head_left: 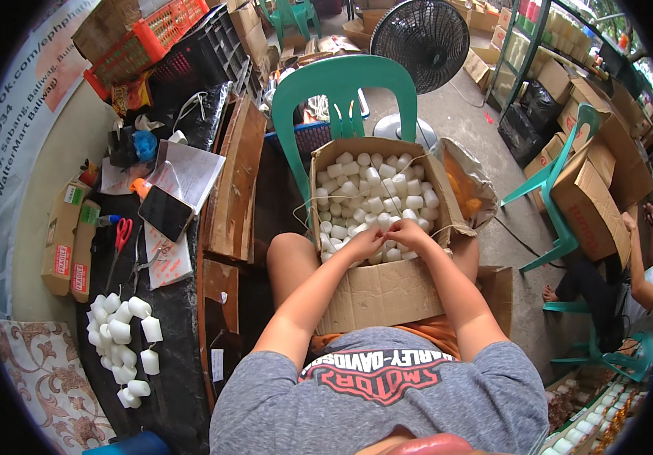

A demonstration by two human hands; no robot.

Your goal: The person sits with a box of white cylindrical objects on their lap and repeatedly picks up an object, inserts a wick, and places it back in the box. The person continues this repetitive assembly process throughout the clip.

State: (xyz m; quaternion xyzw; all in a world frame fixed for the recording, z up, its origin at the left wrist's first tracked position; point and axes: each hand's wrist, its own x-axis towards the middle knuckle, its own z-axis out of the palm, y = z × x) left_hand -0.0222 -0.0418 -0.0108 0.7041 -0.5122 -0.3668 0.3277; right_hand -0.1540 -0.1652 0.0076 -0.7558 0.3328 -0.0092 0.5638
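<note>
A cardboard box (pixel 387 292) rests on my lap, filled with small white cylinder-shaped pieces (pixel 374 176). Over its near part my left hand (pixel 367 241) and my right hand (pixel 410 234) meet, fingers pinched close together. Whatever sits between the fingertips is too small to make out. A thin cord (pixel 395 194) crosses the white pieces just beyond my fingers, and loose strands bend over the box's sides. On the black-covered table to my left lies a bunch of similar white pieces (pixel 120 332) joined on a string.
A green plastic chair (pixel 285 106) stands behind the box, with a black fan (pixel 420 44) beyond. The left table holds red-handled scissors (pixel 123 233), a dark phone (pixel 166 213) and papers. At right, another person's arm (pixel 636 262) touches a big cardboard box (pixel 592 199).
</note>
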